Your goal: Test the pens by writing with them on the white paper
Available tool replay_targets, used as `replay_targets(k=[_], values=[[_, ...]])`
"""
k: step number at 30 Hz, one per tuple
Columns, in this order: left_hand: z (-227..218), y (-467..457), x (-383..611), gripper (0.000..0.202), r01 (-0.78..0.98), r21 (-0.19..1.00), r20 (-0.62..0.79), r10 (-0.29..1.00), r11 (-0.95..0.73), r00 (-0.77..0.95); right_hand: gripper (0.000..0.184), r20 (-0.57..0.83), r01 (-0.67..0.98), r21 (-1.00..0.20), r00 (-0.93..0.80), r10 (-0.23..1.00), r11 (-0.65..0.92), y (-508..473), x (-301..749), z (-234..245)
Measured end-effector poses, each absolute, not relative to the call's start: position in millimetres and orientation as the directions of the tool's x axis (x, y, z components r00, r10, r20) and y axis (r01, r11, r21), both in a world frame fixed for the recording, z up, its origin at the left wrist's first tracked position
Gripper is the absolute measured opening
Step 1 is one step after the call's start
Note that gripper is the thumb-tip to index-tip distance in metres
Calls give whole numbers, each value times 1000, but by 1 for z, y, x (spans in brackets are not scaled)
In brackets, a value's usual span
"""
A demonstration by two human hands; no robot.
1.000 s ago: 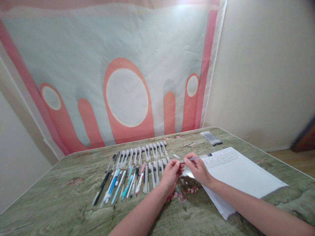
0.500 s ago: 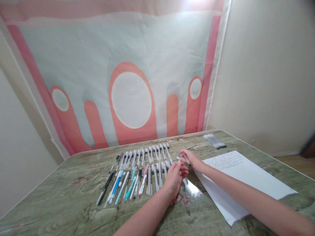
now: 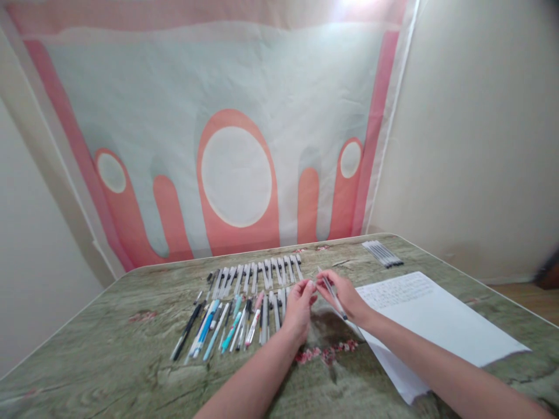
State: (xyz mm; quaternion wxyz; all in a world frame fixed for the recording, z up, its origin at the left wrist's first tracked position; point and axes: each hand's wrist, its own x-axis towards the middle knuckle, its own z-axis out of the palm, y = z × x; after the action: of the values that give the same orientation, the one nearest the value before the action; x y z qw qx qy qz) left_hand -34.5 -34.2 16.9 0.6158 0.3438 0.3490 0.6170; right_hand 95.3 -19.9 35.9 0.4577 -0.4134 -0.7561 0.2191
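Between thumb and fingers, my right hand grips a slim clear-barrelled pen, its dark end slanting down toward me. My left hand is close beside it, fingertips pinched together; whatever they hold is too small to make out. Just left of that hand lie clear pens, partly hidden by it. Further left in the same front row are mixed pens in blue, teal, pink and black, among them a blue-and-white one. Behind them runs a row of clear pens with dark parts.
A sheet of paper with handwriting near its top lies under my right forearm. Several slim pens or refills lie side by side at the back right. The wood-patterned table meets a printed cloth backdrop.
My left hand has drawn slightly left and up. My right hand has turned, so the pen shows more of its length and points down toward me. The view has shifted a little.
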Motion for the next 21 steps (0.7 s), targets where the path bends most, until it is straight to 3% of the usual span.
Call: replay_targets(k=[3, 12, 21], values=[[17, -37, -33, 31, -504, 863, 25, 996, 19, 80, 17, 554, 441, -670, -238, 797, 597, -30, 91, 37], [16, -24, -43, 26, -698, 715, -48, 999, 38, 5, 26, 687, 369, -556, -299, 662, 745, -48, 96, 38], [21, -30, -39, 22, -731, 676, -108, 994, 91, 23, 9, 698, 407, -553, -250, 671, 727, -47, 92, 29]])
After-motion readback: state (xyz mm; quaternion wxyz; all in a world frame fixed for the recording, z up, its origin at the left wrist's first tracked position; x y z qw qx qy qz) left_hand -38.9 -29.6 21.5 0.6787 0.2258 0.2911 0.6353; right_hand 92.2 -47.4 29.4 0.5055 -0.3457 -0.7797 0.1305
